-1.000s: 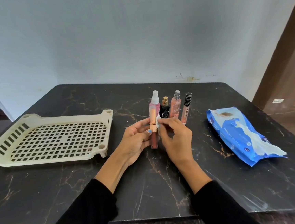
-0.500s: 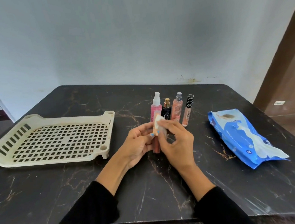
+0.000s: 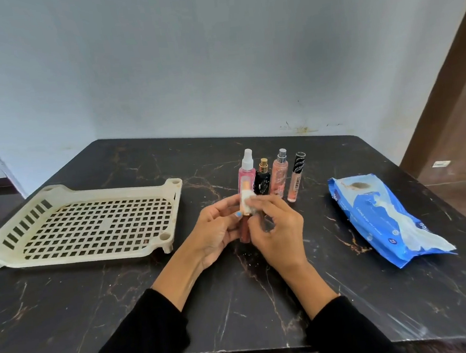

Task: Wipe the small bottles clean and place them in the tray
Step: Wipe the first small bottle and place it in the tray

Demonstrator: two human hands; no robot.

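Note:
My left hand [image 3: 216,229] holds a slim brown tube with a rose-gold cap [image 3: 49,248] upright above the table's middle. My right hand [image 3: 277,227] presses a small white wipe [image 3: 248,204] against the tube's cap. Behind my hands stand a pink spray bottle [image 3: 246,175], a small black bottle with a gold cap [image 3: 263,180], a peach spray bottle [image 3: 280,173] and a slim tube with a black patterned cap [image 3: 296,180]. The cream slotted tray [image 3: 170,210] lies at the left with nothing in it.
A blue pack of wet wipes [image 3: 384,216] lies at the right on the black marble table [image 3: 97,315]. A pale wall stands behind the table's far edge. A brown door frame is at the far right.
My right hand has brought the white wipe up over the tube's cap, covering it. Both hands stay together in front of the bottles.

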